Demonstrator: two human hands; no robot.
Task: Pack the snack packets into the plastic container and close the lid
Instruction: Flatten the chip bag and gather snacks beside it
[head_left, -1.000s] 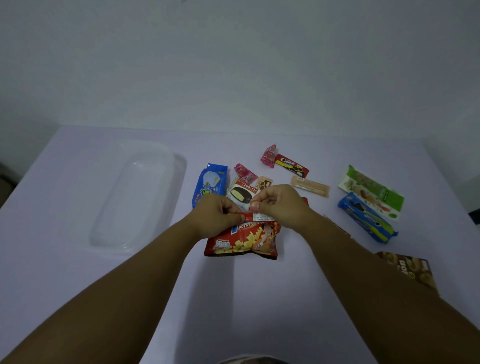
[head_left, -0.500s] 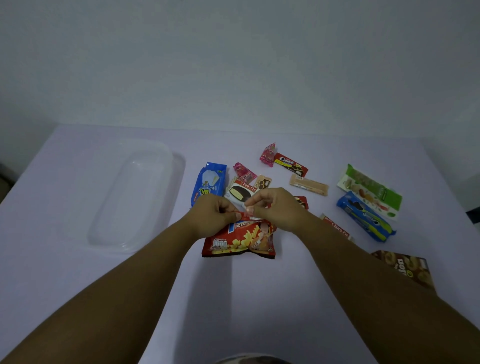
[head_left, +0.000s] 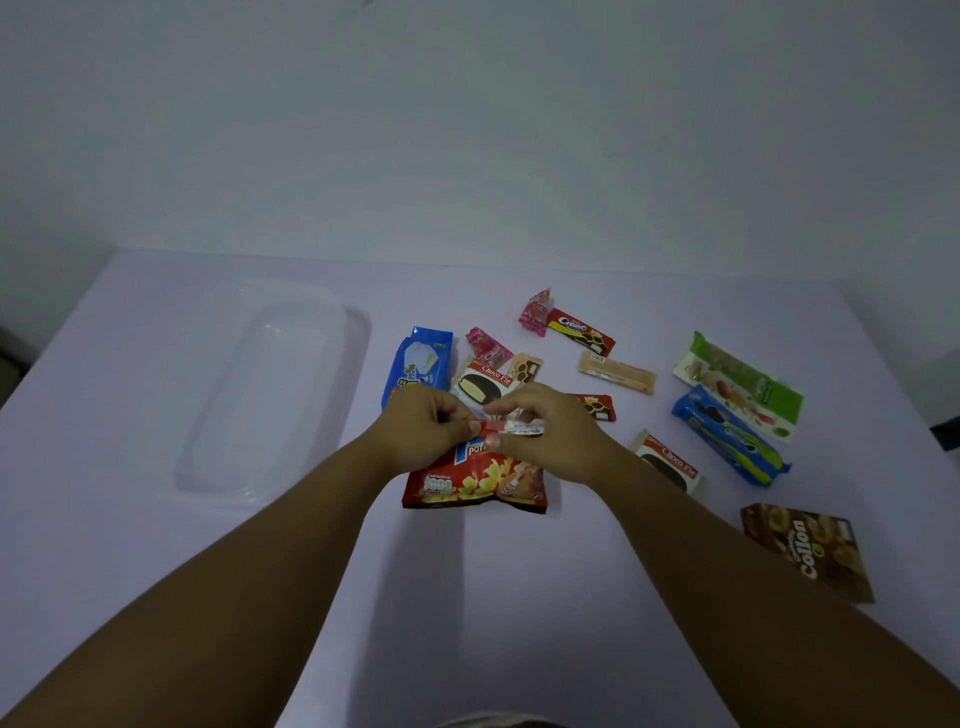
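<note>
A red potato snack bag (head_left: 475, 480) lies at the table's middle. My left hand (head_left: 423, 431) and my right hand (head_left: 545, 434) both pinch its top edge. The clear plastic container (head_left: 260, 395) sits to the left, with nothing inside it. Other packets lie around: a blue packet (head_left: 418, 364), a Choco Pie (head_left: 480, 387) behind my hands, a second Choco Pie (head_left: 670, 462) at the right, two pink candies (head_left: 535, 312), a red cookie packet (head_left: 582, 332), a beige wafer (head_left: 615, 371), a green packet (head_left: 737, 387), a blue cookie roll (head_left: 730, 436) and a brown Collon box (head_left: 808, 551).
The lavender table (head_left: 156, 571) ends at a pale wall behind. A small red packet (head_left: 597, 408) sits partly hidden behind my right hand. A tan packet (head_left: 527, 369) lies by the Choco Pie.
My hands have stayed pinching the top edge of the red snack bag, and their fingers have shifted slightly along it. The other packets have stayed where they were.
</note>
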